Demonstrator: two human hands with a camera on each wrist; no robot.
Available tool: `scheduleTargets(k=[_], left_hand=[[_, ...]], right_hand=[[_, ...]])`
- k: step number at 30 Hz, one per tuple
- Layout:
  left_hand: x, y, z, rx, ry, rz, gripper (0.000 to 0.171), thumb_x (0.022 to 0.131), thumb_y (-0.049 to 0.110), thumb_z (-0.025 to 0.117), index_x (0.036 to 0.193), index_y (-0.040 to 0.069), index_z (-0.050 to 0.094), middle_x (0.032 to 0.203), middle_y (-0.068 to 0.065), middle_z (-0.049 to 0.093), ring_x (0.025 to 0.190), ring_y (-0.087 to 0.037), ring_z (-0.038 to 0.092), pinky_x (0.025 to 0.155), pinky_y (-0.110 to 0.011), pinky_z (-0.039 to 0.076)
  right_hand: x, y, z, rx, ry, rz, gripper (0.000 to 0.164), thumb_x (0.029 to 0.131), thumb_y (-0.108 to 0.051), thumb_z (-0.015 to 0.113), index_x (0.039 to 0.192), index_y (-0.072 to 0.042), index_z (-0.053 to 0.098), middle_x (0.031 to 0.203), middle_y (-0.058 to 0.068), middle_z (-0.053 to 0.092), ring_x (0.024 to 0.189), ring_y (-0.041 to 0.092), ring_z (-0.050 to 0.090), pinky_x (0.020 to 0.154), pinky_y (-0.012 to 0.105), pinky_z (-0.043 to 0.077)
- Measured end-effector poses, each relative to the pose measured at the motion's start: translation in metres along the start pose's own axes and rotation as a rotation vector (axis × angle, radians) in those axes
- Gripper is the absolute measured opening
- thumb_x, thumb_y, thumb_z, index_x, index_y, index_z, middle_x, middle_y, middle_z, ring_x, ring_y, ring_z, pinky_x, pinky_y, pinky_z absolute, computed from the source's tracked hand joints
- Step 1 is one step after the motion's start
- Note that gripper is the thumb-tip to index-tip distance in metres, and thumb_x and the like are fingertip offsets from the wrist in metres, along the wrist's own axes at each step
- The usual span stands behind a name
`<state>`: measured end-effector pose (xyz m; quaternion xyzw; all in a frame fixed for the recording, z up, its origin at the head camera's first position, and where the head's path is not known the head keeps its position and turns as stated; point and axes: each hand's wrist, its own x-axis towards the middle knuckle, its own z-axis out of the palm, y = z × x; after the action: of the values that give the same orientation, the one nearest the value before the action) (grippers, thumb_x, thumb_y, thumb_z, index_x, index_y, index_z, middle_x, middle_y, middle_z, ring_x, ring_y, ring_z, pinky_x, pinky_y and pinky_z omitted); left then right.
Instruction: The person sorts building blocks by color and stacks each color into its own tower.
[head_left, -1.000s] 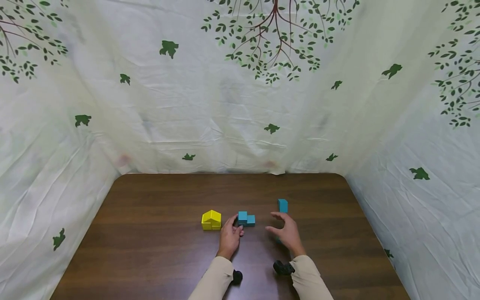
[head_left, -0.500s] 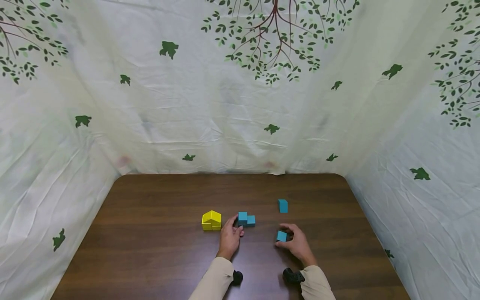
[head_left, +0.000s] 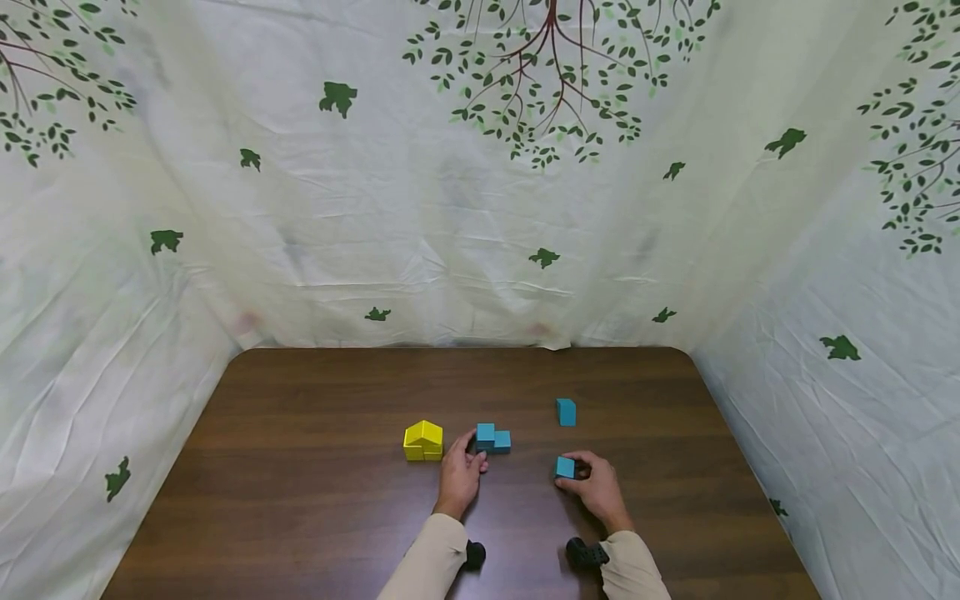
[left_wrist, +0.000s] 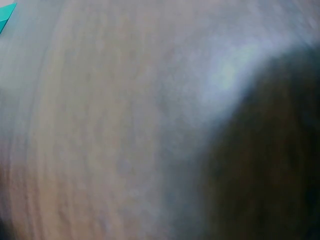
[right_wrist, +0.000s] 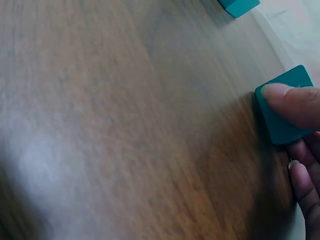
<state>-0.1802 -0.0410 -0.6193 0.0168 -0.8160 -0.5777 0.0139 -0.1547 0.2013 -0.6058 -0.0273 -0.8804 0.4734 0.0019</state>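
Observation:
In the head view, my right hand (head_left: 602, 493) holds a blue block (head_left: 565, 468) between thumb and fingers, close over the table. The right wrist view shows the thumb (right_wrist: 292, 102) flat on one face of this block (right_wrist: 285, 130), with fingertips below it. My left hand (head_left: 460, 479) is at the left side of a small blue stack, index finger along its side and thumb at its front. One blue cube (head_left: 485, 432) sits at the stack's upper left, beside a lower blue block (head_left: 502, 440). A blue corner piece (left_wrist: 5, 15) peeks into the left wrist view.
Left of my left hand stands a yellow house-shaped block group (head_left: 423, 441). A single blue block with a slanted top (head_left: 566, 412) stands farther back on the right. The brown wooden table (head_left: 315, 500) meets a white leaf-print curtain (head_left: 450, 217) behind.
My right hand has moved back toward me and to the right and taken hold of a blue block, then shifted it slightly away from me. The left hand has stayed at the stack.

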Motion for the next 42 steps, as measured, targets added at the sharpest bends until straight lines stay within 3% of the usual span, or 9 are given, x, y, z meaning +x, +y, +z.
scheduleTargets(k=[7,24,42], left_hand=[[0.0,-0.001,-0.001,-0.003,-0.003,-0.006,0.045,0.091,-0.005,0.06,0.134,-0.006,0.049,0.099,-0.013,0.057,0.07,-0.014,0.061,0.072,-0.026,0.055],[0.0,-0.002,0.0,0.007,-0.019,-0.028,0.046,0.092,-0.003,0.061,0.136,-0.004,0.048,0.102,-0.013,0.056,0.071,-0.013,0.06,0.074,-0.029,0.055],[0.0,-0.001,-0.001,0.014,-0.015,-0.02,0.046,0.092,-0.002,0.061,0.136,-0.005,0.048,0.104,-0.014,0.057,0.07,-0.011,0.06,0.075,-0.029,0.055]], right_hand=[[0.0,0.001,-0.001,-0.01,-0.005,-0.006,0.038,0.071,0.005,0.08,0.106,-0.003,0.07,0.1,0.012,0.066,0.085,0.022,0.059,0.072,0.036,0.051],[0.001,-0.002,0.002,-0.016,0.008,0.015,0.036,0.071,0.0,0.083,0.104,-0.004,0.069,0.096,0.009,0.065,0.084,0.021,0.057,0.072,0.036,0.049],[0.029,-0.028,0.016,0.017,-0.041,-0.109,0.038,0.076,0.001,0.078,0.112,-0.006,0.07,0.098,0.008,0.067,0.085,0.02,0.063,0.071,0.036,0.053]])
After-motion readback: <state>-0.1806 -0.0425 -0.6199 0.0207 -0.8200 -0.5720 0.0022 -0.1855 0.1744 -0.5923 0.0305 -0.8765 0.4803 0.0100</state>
